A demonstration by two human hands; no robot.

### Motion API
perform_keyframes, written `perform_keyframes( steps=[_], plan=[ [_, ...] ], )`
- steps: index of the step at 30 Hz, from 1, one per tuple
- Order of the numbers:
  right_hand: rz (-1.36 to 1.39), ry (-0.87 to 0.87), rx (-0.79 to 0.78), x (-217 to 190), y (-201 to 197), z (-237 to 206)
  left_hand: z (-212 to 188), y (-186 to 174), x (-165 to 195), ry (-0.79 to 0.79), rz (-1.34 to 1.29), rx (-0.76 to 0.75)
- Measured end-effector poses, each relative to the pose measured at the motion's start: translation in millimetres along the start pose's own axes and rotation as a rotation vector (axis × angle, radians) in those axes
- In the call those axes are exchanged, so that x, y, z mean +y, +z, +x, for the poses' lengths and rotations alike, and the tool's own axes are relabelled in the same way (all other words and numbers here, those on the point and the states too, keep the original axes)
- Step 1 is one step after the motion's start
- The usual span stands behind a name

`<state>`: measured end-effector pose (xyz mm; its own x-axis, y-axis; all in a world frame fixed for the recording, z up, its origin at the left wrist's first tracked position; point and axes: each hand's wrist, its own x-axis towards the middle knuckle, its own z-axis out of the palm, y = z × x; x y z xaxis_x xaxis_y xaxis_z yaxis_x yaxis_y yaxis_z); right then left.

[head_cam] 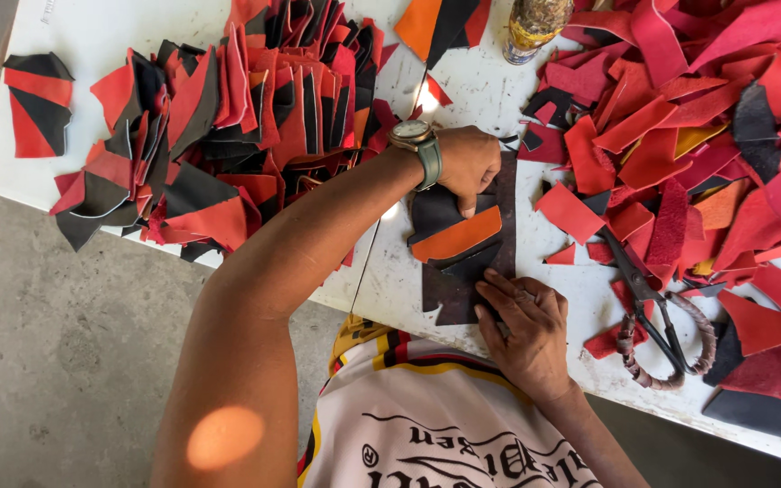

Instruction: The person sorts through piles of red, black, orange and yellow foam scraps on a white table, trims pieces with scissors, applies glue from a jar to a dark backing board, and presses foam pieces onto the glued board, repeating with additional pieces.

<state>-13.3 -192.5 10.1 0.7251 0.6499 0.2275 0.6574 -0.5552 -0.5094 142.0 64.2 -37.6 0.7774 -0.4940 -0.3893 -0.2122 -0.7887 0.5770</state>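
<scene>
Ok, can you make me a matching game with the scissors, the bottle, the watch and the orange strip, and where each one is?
Things:
1. scissors
2. bottle
3. watch
4. orange strip

Places:
A. on the left wrist
B. top of the table, among red scraps
C. on the dark piece between the hands
D. right of the right hand

Pairs: 1-D, 2-B, 3-A, 4-C

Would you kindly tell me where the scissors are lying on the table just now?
In the head view, the scissors lie on the white table to the right of the right hand, at the lower edge of the pile of red scraps.
</scene>
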Motion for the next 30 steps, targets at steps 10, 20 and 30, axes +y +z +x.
perform_keyframes(
  steps=[10, 20, 30],
  plan=[
    [-0.063, -0.023, -0.035, -0.3, 2.2, 0.1, 0.6, 0.9, 0.1, -0.024, 0.01, -0.002],
    [0.227, 0.204, 0.226, 17.7, 7.9, -18.6, -5.9, -1.9, 5.4, -0.016, 0.016, 0.012],
    [0.465, 0.398, 0.248, 32.6, 20.1, -31.8, -110.7, -0.6, 60.3, 0.011, 0.016, 0.769]
  ],
)
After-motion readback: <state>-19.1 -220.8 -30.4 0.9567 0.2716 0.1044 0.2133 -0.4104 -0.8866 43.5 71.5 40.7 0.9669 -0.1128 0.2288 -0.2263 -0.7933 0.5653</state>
